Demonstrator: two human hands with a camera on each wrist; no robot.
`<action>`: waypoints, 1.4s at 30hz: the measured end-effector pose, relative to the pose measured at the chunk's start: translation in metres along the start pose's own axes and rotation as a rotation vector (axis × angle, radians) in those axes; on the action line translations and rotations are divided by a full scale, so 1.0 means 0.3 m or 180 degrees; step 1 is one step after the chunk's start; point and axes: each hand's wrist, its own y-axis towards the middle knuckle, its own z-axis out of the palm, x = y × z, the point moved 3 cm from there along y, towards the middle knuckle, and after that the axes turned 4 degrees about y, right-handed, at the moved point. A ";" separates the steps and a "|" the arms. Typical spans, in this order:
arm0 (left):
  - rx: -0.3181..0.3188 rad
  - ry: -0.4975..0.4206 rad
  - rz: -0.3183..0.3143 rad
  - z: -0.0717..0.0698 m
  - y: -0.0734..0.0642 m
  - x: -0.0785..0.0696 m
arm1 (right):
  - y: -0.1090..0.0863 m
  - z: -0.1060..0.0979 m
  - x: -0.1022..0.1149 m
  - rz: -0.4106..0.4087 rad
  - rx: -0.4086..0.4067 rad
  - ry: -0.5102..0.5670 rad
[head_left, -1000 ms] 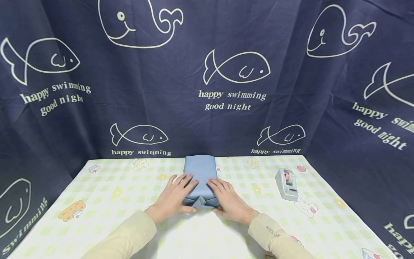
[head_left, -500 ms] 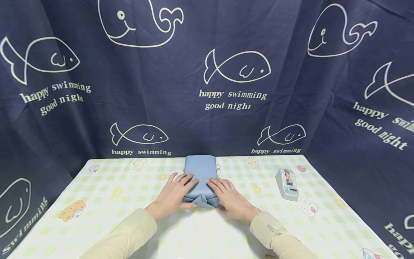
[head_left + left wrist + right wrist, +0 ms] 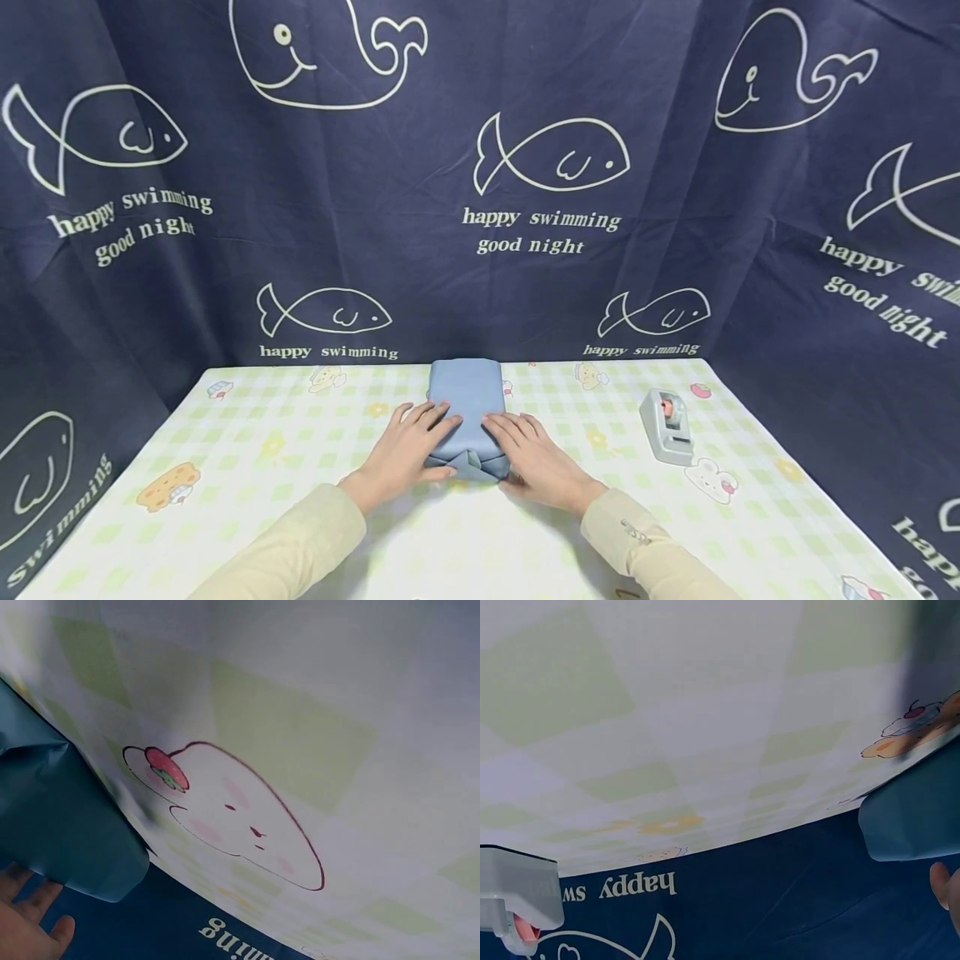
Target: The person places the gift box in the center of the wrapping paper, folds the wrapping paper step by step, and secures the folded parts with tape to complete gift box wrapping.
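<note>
A box-shaped package wrapped in blue paper lies at the far middle of the table in the head view. Its near end shows a pointed folded flap. From the left, my left hand rests on the package, fingers extended over its top and thumb along the near end. On the other side my right hand lies likewise, fingertips on the top edge and thumb low by the near corner. Both wrist views catch only part of the blue package and some fingers. The underside is hidden.
A grey tape dispenser with a reddish roll core stands to the right of my right hand. A green-checked cloth with cartoon prints covers the table. Dark blue fish-patterned curtains hang behind and along both sides.
My thumbs have moved up slightly against the package's near end, and the folded flap there sits a little higher and closer in. The fingers on top have hardly moved.
</note>
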 end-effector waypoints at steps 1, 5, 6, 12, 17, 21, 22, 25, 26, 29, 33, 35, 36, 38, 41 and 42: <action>-0.0005 0.0001 -0.0004 0.001 0.000 0.000 | 0.001 0.002 0.001 -0.0013 -0.0011 -0.0025; -0.0001 0.0017 -0.0011 0.009 -0.002 0.000 | 0.002 0.010 0.004 -0.0059 -0.0090 -0.0068; -0.0001 0.0019 -0.0009 0.010 -0.003 0.000 | 0.002 0.013 0.004 -0.0070 -0.0117 -0.0053; -0.0032 0.0011 0.0010 0.016 -0.006 0.001 | 0.011 0.008 0.000 0.0002 -0.0160 0.0100; -0.0044 0.0041 -0.0004 0.016 -0.009 0.001 | 0.021 -0.008 -0.005 0.0071 -0.0067 0.0307; -0.0011 0.0028 -0.0025 0.013 -0.012 0.000 | 0.018 0.002 -0.002 0.0081 0.0051 0.0263; -0.0002 0.0022 -0.0029 0.013 -0.013 0.000 | 0.016 0.007 -0.001 0.0085 0.0066 0.0221; 0.0006 -0.0030 -0.0028 0.010 -0.014 -0.001 | 0.016 0.015 -0.001 0.0086 0.0018 0.0131; 0.0008 -0.0042 -0.0025 0.009 -0.013 -0.002 | 0.017 0.016 -0.001 0.0087 -0.0008 0.0134; 0.0006 -0.0057 -0.0015 0.008 -0.013 -0.004 | 0.017 0.017 -0.001 0.0054 -0.0079 0.0146; -0.0015 -0.0130 -0.0006 0.006 -0.013 -0.004 | 0.019 0.018 -0.002 0.0033 -0.0118 0.0158; 0.0000 -0.0165 0.0018 0.007 -0.015 -0.001 | 0.021 0.019 -0.002 0.0034 -0.0126 0.0145; 0.0014 -0.0176 0.0039 0.007 -0.016 0.000 | 0.021 0.019 -0.002 0.0034 -0.0129 0.0133; 0.0059 -0.0164 0.0088 0.010 -0.018 0.005 | 0.021 0.018 -0.002 0.0021 -0.0147 0.0103; 0.0090 -0.0142 0.0166 0.015 -0.024 0.014 | 0.022 0.018 -0.001 -0.0022 -0.0194 0.0121; 0.0089 -0.0154 0.0187 0.016 -0.026 0.017 | 0.022 0.017 0.001 -0.0038 -0.0213 0.0124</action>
